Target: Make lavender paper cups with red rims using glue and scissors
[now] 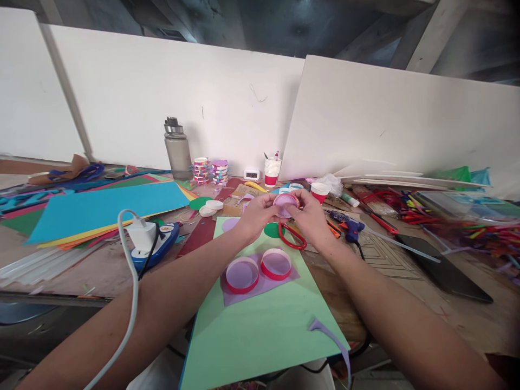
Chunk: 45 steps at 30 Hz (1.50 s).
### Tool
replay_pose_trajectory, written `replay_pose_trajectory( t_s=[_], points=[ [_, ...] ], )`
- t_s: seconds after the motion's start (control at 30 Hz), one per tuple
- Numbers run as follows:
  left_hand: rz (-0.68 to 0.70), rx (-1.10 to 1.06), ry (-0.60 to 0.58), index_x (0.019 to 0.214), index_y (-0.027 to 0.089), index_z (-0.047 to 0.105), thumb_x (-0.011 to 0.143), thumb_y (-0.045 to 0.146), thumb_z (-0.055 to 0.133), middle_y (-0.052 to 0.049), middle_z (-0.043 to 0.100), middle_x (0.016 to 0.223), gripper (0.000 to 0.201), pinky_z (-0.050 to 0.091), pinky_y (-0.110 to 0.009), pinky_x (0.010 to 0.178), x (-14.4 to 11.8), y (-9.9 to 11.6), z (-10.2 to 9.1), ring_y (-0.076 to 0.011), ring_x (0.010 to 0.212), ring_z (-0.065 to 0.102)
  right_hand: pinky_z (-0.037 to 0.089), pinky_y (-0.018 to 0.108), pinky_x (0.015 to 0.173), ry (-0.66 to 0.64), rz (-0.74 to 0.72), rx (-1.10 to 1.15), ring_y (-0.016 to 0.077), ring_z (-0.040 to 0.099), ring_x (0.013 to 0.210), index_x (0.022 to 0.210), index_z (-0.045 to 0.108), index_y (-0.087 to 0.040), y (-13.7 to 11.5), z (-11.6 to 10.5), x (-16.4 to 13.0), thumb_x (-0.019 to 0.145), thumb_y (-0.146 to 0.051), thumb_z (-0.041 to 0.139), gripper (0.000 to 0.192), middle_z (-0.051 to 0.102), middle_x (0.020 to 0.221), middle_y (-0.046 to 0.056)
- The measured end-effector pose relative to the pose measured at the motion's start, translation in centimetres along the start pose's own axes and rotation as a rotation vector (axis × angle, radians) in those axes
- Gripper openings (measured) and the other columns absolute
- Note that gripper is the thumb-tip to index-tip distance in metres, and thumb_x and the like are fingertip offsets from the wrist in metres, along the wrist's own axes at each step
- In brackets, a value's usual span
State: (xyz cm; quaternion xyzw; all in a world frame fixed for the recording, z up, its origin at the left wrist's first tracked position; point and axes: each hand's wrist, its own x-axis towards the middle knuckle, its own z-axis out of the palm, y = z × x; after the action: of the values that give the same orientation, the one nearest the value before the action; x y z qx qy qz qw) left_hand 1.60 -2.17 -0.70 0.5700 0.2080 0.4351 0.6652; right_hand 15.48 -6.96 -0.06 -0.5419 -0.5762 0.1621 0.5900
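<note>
Between my two hands is a small paper-cup ring with a purple disc (286, 206) in it. My left hand (260, 214) grips its left side, and my right hand (307, 214) holds the right side with the thumb on the purple face. Just below lie red-handled scissors (294, 236) and a green paper circle (273, 230). Nearer to me, two red-and-white cup rings (242, 275) rest on a piece of purple paper (260, 287). Under them is a light green sheet (260, 336), with a curved purple scrap (331, 334) at its front right.
Coloured sheets (109, 208) and a blue power strip (156, 249) with a white cable are on the left. At the back stand a bottle (177, 149), decorated stacks (220, 171) and paper cups (272, 172). A glue gun (350, 226) and a black tablet-like slab (444, 268) lie right.
</note>
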Motion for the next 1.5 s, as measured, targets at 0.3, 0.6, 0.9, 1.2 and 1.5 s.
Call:
replay_pose_trajectory(
  t_s=[0.3, 0.6, 0.9, 1.2, 1.5],
  points=[
    [0.035, 0.144, 0.023, 0.084, 0.014, 0.066, 0.071, 0.009, 0.063, -0.001, 0.068, 0.077, 0.014, 0.057, -0.027, 0.071, 0.2, 0.0, -0.1, -0.0119, 0.069, 0.063, 0.044, 0.035, 0.073, -0.009, -0.056, -0.059, 0.0197, 0.057, 0.075, 0.085, 0.061, -0.023, 0.2, 0.2, -0.3, 0.078, -0.038, 0.064, 0.017, 0.068, 0.084, 0.001],
    [-0.055, 0.143, 0.045, 0.093, 0.015, 0.063, 0.063, 0.008, 0.073, -0.002, 0.069, 0.085, 0.033, 0.058, -0.031, 0.070, -0.3, 0.0, 0.4, -0.0166, 0.076, 0.067, 0.041, 0.034, 0.069, 0.028, 0.009, -0.024, 0.0178, 0.053, 0.069, 0.078, 0.058, -0.023, 0.6, 0.0, 0.1, 0.075, -0.038, 0.060, 0.015, 0.063, 0.074, -0.001],
    [0.083, 0.403, 0.222, 0.094, 0.015, 0.069, 0.070, 0.011, 0.064, -0.003, 0.072, 0.085, 0.025, 0.048, -0.025, 0.063, 0.4, -0.1, -0.6, -0.0148, 0.075, 0.063, 0.046, 0.037, 0.075, -0.066, -0.014, -0.095, 0.0212, 0.060, 0.078, 0.096, 0.062, -0.022, 1.3, 0.4, 0.0, 0.079, -0.037, 0.064, 0.022, 0.070, 0.086, 0.002],
    [0.324, 0.544, 0.372, 0.102, 0.017, 0.063, 0.076, 0.006, 0.056, -0.007, 0.072, 0.105, 0.029, 0.051, -0.033, 0.089, 0.6, 0.5, -0.7, -0.0191, 0.096, 0.067, 0.046, 0.034, 0.075, -0.133, 0.006, 0.021, 0.0189, 0.060, 0.080, 0.100, 0.066, -0.021, 0.5, 0.3, -0.2, 0.083, -0.044, 0.064, 0.029, 0.070, 0.089, 0.002],
    [0.367, 0.450, 0.269, 0.118, 0.018, 0.059, 0.079, 0.016, 0.066, -0.009, 0.070, 0.113, 0.039, 0.051, -0.035, 0.091, 0.5, 0.0, -0.7, -0.0220, 0.103, 0.067, 0.048, 0.033, 0.074, -0.112, 0.094, 0.353, 0.0173, 0.060, 0.079, 0.102, 0.066, -0.022, 1.1, 0.6, 0.2, 0.070, -0.056, 0.081, 0.048, 0.071, 0.089, 0.002]
  ],
)
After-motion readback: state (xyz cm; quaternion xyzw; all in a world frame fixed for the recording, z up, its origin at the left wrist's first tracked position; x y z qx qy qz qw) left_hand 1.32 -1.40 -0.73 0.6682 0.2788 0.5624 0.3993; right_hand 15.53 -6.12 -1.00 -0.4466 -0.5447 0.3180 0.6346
